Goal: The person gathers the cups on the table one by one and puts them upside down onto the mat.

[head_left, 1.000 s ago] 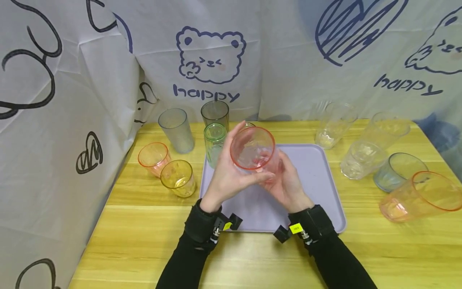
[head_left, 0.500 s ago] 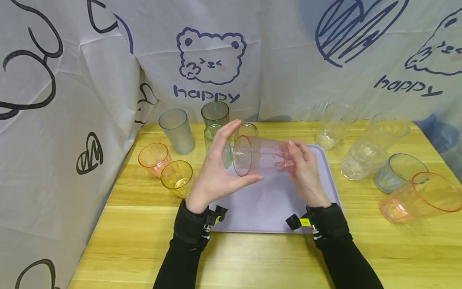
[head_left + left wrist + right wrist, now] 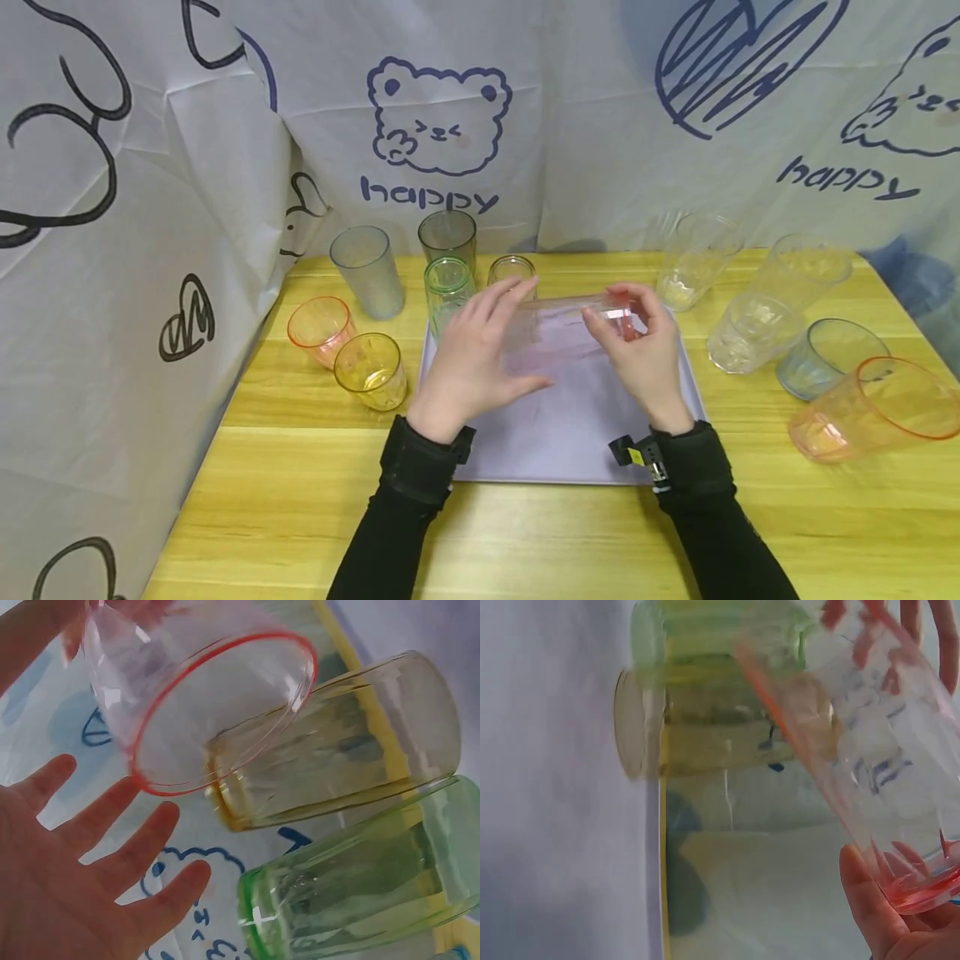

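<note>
A clear pink drinking glass with a red rim (image 3: pixel 225 712) is held sideways above the lilac tray (image 3: pixel 570 450). My right hand (image 3: pixel 647 354) pinches it near its base, at the right end. Around the rim end my left hand (image 3: pixel 468 362) is spread, fingers straight; in the left wrist view one fingertip is close to the rim, and contact is hard to tell. Beyond the left hand, a green glass (image 3: pixel 360 877) and a brownish glass (image 3: pixel 337 742) stand side by side at the tray's back left, apparently upside down.
Left of the tray stand an orange glass (image 3: pixel 321 329), a yellow glass (image 3: pixel 371 371) and a blue-grey tumbler (image 3: pixel 367 271). A dark grey glass (image 3: pixel 447 233) is behind. On the right are several clear glasses, a blue glass (image 3: pixel 828 358) and a tall orange glass (image 3: pixel 870 412).
The pink glass has gone from rim toward me to lying sideways, its rim now leftward. The left hand has let go and spread; the right hand has shifted right to the base.
</note>
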Available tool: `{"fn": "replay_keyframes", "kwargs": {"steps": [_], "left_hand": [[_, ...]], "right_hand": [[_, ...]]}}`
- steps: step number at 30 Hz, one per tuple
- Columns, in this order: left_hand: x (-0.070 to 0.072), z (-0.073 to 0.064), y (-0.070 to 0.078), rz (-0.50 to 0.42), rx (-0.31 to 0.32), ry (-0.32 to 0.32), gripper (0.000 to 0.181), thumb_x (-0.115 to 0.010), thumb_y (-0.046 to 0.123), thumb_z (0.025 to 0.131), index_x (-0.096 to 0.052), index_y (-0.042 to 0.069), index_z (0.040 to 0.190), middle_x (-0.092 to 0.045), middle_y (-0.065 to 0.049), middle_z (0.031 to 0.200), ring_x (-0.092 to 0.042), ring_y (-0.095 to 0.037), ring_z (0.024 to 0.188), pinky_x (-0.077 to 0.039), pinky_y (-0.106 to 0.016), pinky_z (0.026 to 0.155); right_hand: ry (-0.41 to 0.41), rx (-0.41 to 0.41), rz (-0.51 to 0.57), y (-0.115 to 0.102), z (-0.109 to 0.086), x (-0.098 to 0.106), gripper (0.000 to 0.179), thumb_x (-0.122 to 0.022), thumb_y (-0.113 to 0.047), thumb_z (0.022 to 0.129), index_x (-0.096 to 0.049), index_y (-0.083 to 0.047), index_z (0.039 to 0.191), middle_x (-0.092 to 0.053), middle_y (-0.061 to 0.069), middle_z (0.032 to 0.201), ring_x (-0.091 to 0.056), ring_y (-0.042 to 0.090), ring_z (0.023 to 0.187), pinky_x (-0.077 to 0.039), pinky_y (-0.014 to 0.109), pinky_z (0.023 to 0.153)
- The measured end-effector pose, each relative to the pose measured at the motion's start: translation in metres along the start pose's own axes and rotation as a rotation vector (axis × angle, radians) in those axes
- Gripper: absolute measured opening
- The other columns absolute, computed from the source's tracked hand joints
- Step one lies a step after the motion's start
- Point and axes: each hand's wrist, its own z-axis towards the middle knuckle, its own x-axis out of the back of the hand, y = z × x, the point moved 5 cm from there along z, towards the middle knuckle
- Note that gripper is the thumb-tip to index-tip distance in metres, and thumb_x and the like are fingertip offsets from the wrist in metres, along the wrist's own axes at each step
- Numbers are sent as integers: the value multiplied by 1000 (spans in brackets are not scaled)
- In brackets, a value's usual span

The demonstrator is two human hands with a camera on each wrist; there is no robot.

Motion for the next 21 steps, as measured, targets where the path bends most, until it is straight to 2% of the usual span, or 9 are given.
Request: {"fn": "replay_keyframes", "kwargs": {"steps": [2, 6, 9, 14, 21], "left_hand": [[-7, 0, -1, 23, 22, -36, 113, -93, 50, 64, -33, 20, 156, -45, -7, 156, -47, -28, 142, -42, -52, 115], [-17, 0, -5, 39, 67, -103, 114, -92, 51, 65, -31, 22, 157, -45, -5, 156, -49, -30, 139, -41, -55, 115], [-22, -1, -7, 32, 83, -128, 114, -92, 50, 66, -31, 24, 158, -48, -3, 153, -53, -29, 136, -42, -55, 114], [-26, 0, -9, 22, 87, -127, 111, -92, 48, 66, -32, 25, 157, -53, -2, 148, -57, -28, 130, -47, -54, 109], [-30, 1, -10, 20, 49, -109, 106, -92, 46, 67, -37, 20, 154, -57, -5, 144, -58, -25, 129, -51, -49, 107]], "right_hand": [[10, 23, -38, -1, 0, 1, 42, -80, -3, 82, -63, 4, 120, -62, -4, 104, -54, 1, 75, -40, 9, 49], [17, 23, -24, -3, -1, 2, 42, -81, -4, 82, -64, 3, 119, -63, -2, 105, -57, -1, 74, -42, 9, 48], [28, 24, -1, -5, -1, 4, 41, -81, -2, 81, -65, 3, 118, -63, -5, 103, -62, -1, 74, -46, 10, 49], [49, 40, -1, -7, 0, 7, 44, -82, 0, 78, -66, 3, 119, -64, -11, 102, -62, 0, 76, -47, 9, 50], [64, 58, -16, -9, -2, 7, 47, -84, -3, 77, -65, 3, 120, -65, -13, 103, -56, 5, 77, -39, 9, 46]]}}
